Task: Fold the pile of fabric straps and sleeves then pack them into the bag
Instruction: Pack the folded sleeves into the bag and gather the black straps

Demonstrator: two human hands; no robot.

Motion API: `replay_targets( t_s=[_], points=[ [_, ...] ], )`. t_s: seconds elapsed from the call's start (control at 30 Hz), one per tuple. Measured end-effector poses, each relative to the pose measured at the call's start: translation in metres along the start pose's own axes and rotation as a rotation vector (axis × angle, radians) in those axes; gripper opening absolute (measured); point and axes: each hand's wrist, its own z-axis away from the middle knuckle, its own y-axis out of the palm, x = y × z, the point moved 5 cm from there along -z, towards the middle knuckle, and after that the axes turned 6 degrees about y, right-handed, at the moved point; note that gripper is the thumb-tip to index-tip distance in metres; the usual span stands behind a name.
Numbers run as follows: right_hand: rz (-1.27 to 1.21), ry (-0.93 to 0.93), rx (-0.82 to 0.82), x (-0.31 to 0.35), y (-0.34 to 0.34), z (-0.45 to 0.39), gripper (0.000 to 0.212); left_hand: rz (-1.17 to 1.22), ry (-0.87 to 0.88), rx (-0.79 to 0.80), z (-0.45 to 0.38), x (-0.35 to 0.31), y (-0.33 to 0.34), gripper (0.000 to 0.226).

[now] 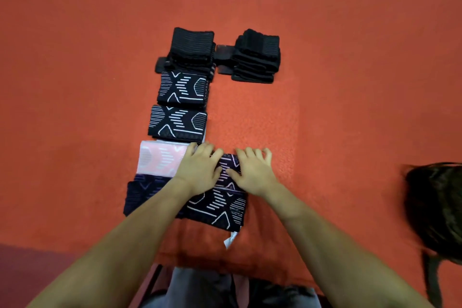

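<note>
While hands (226,170) press flat, knit patterned sleeve (220,210), red felt table (325,82)

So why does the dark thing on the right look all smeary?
Head view: the dark bag at the right edge is motion-blurred; the left hand, right hand and folded black stacks stay fairly sharp; wide-angle lens stretches the forearms; lighting even, no glare.

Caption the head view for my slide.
Both hands press a patterned sleeve flat beside folded stacks.
</note>
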Motion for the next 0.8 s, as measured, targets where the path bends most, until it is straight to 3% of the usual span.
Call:
replay_targets(
  t_s=[0.3,0.43,0.63,0.8],
  points=[
    [0.023,-0.099,-0.033,-0.003,0.005,0.003,0.054,-0.117,0.106,-0.059,0.000,0.004,-0.001,0.043],
    [-0.023,-0.077,-0.097,-0.006,0.004,0.013,0.068,-0.119,0.105,-0.117,0.005,0.002,0.004,0.057],
    [-0.089,0.002,-0.081,-0.009,0.007,0.011,0.051,-0.123,0.133,-0.206,0.003,0.000,0.005,0.056],
    [-0.079,-0.067,-0.097,-0.014,0.008,0.016,0.042,-0.165,0.193,-0.316,0.004,-0.004,-0.001,0.052]
  ],
)
